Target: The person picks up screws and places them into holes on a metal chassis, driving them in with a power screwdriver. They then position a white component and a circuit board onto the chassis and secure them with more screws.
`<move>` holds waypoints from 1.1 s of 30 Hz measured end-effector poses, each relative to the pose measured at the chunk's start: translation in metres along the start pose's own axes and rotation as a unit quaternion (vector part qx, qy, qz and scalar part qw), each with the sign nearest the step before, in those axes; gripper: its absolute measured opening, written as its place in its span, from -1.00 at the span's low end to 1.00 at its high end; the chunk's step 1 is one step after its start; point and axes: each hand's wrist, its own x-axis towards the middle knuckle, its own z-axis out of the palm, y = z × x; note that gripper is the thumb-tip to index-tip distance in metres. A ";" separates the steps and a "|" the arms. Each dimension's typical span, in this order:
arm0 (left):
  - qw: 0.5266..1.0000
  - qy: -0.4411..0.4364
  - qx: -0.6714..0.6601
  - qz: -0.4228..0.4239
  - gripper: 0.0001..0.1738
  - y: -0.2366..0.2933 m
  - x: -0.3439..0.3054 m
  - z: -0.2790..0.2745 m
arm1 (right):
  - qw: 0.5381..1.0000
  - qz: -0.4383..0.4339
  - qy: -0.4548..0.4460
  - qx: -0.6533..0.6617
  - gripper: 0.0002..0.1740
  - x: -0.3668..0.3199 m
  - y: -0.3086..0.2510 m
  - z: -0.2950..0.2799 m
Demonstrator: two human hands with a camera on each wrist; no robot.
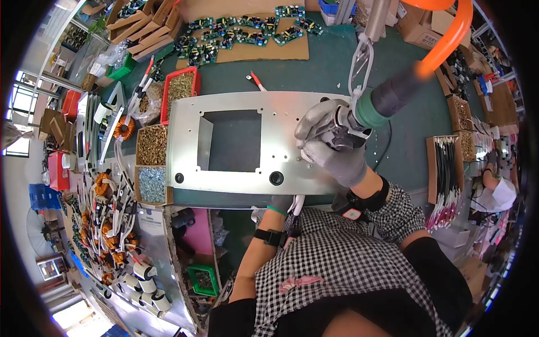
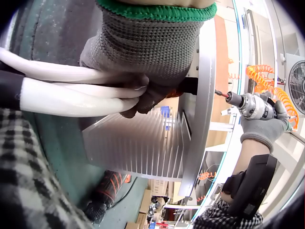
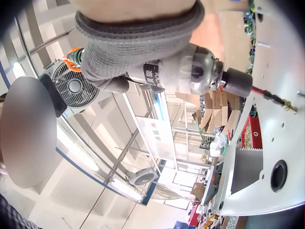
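Note:
A silver metal panel (image 1: 236, 182) with a rectangular opening lies in front of the person. Over its right part, the gloved right hand (image 1: 337, 140) grips an air screwdriver (image 3: 178, 71) hanging from an orange hose (image 1: 455, 39). A brass-coloured piece (image 3: 289, 106) sits at the bit's tip, close to the panel face (image 3: 281, 152). Below the panel's near edge, the gloved left hand (image 2: 143, 52) curls around white cables (image 2: 78, 98), beside a finned metal block (image 2: 138, 143). Its fingertips are partly hidden, and the panel covers part of this hand in the head view.
Boxes of small fasteners (image 1: 151, 145) and a red bin (image 1: 195, 84) stand left of the panel. Circuit boards (image 1: 252, 38) lie on cardboard at the back. A box of black cables (image 1: 446, 168) is at the right. A second power tool (image 2: 105, 193) lies below the panel.

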 end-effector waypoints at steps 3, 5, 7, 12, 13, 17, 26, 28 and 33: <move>1.000 -0.002 0.007 0.005 -0.68 0.002 -0.001 -0.003 | 1.000 0.016 -0.008 0.004 -0.59 -0.003 0.001 0.005; 1.000 -0.003 0.014 0.013 -0.68 0.002 0.002 -0.003 | 0.999 0.016 -0.001 -0.045 -0.62 -0.004 0.001 0.007; 1.000 -0.007 0.021 0.021 -0.68 0.002 0.006 -0.002 | 0.999 0.022 -0.005 -0.029 -0.63 -0.005 0.003 0.008; 0.996 -0.038 0.068 0.037 -0.69 0.002 0.021 0.000 | 0.998 0.049 0.032 0.017 -0.66 -0.010 0.009 0.010; 0.995 -0.045 0.073 0.040 -0.69 0.002 0.022 0.000 | 0.999 0.035 0.024 -0.006 -0.66 -0.009 0.009 0.009; 0.990 -0.093 0.089 0.062 -0.69 0.004 0.021 -0.009 | 0.999 0.038 0.022 -0.011 -0.66 -0.003 0.000 0.004; 0.989 -0.146 0.032 -0.020 -0.81 0.112 -0.046 -0.136 | 0.989 -0.011 0.147 -0.020 -0.58 0.014 -0.091 -0.050; 0.999 -0.025 0.025 0.005 -0.78 0.161 -0.007 -0.141 | 0.986 -0.033 0.159 -0.033 -0.58 0.014 -0.099 -0.060; 0.952 0.138 0.179 0.207 -0.81 0.192 0.115 -0.072 | 0.978 -0.069 0.186 -0.069 -0.58 0.004 -0.107 -0.069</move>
